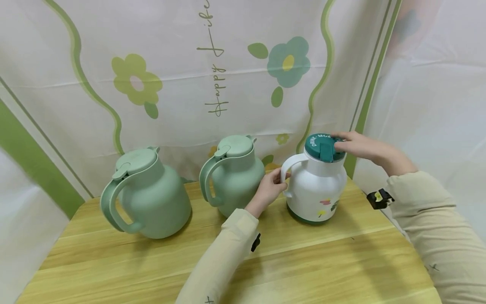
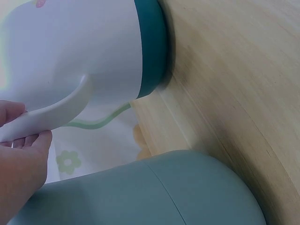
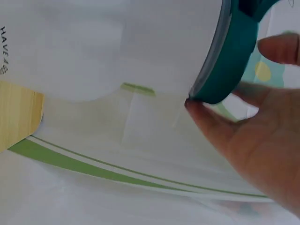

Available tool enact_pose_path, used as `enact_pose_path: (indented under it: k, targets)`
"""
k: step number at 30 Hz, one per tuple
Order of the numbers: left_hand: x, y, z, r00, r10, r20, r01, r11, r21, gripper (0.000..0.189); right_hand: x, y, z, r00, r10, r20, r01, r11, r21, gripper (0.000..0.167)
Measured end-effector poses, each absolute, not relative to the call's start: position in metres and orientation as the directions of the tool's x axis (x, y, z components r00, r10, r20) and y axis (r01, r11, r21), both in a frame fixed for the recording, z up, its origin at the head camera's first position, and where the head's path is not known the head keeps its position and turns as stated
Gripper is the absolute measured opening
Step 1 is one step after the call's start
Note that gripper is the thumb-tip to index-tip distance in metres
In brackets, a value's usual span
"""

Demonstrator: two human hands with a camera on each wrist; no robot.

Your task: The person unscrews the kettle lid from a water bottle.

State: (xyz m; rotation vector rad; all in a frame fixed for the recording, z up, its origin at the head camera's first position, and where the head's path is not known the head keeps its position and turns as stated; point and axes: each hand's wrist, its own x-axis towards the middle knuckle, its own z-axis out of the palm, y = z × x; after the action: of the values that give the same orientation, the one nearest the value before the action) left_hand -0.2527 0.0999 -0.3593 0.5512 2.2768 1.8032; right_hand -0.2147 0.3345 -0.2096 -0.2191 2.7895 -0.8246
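A white thermos jug (image 1: 317, 185) with a dark green base stands upright at the right of the table. My left hand (image 1: 269, 189) grips its white handle (image 2: 65, 110), fingers and thumb wrapped round it in the left wrist view. On top sits a teal lid (image 1: 318, 145) with lettering and a tab. My right hand (image 1: 362, 147) holds this lid from the far right side. In the right wrist view, one fingertip (image 3: 199, 110) presses at the lid's lower edge while another digit reaches its top. Close beside my left hand stands a green thermos jug (image 1: 237, 181).
Another green thermos jug (image 1: 159, 202), its handle facing left, stands at the left of the wooden table (image 1: 303, 266). Behind the jugs hangs a white curtain (image 1: 178, 50) with printed flowers. The table's right edge runs under my right sleeve (image 1: 429, 219).
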Motion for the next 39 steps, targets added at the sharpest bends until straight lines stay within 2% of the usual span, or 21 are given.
enact_pose_path:
  k: [4,9,15,20,30,39]
  targets:
    - [-0.252,0.100,-0.358,-0.913,0.399,0.084,0.169,0.182,0.969,0.047,-0.216,0.324,-0.209,-0.972,-0.146,-0.184,-0.029,0.852,-0.522,0.077]
    - [-0.253,0.100,-0.359,-0.910,0.405,0.083,0.169,0.180,0.969,0.046,-0.220,0.309,-0.212,-0.987,-0.053,-0.151,0.011,0.918,-0.397,0.099]
    - [-0.247,0.098,-0.351,-0.907,0.414,0.079,0.166,0.178,0.970,0.045,-0.223,0.298,-0.212,-0.994,0.010,-0.113,0.049,0.937,-0.346,0.097]
    - [-0.244,0.097,-0.347,-0.906,0.417,0.072,0.157,0.173,0.972,0.046,-0.223,0.295,-0.212,-0.996,0.023,-0.088,0.054,0.930,-0.363,0.091]
    - [-0.254,0.101,-0.361,-0.911,0.406,0.074,0.166,0.196,0.966,0.047,-0.225,0.301,-0.212,-0.998,-0.008,-0.065,0.019,0.916,-0.400,0.092]
    - [-0.253,0.101,-0.359,-0.910,0.408,0.067,0.147,0.168,0.975,0.047,-0.221,0.309,-0.210,-0.997,0.010,-0.075,0.049,0.841,-0.538,0.097]
